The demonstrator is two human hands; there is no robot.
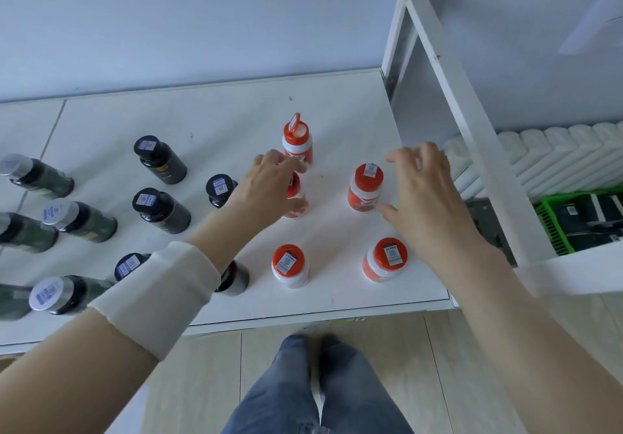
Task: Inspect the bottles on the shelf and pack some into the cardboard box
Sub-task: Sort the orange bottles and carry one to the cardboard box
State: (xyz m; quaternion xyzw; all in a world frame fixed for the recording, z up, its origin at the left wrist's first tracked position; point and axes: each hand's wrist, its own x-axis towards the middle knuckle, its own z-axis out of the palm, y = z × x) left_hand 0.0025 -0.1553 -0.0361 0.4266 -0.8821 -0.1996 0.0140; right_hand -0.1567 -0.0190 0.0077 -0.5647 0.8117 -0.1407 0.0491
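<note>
Several white bottles with orange-red caps stand on the white shelf (337,295). My left hand (269,187) wraps around the middle-left one (294,186), thumb low and fingers high on it. Behind it stands a bottle with its cap flipped open (296,140). My right hand (428,194) hovers with fingers spread just right of another capped bottle (365,187), its thumb close to the bottle's base. Two more orange-capped bottles (290,265) (386,260) stand near the front edge. No cardboard box is in view.
Several dark bottles with black or silver caps (160,158) fill the left half of the shelf. A white shelf post (472,123) slants at the right, with a white radiator (556,153) and a green crate (580,221) behind it. My legs are below, over a wood floor.
</note>
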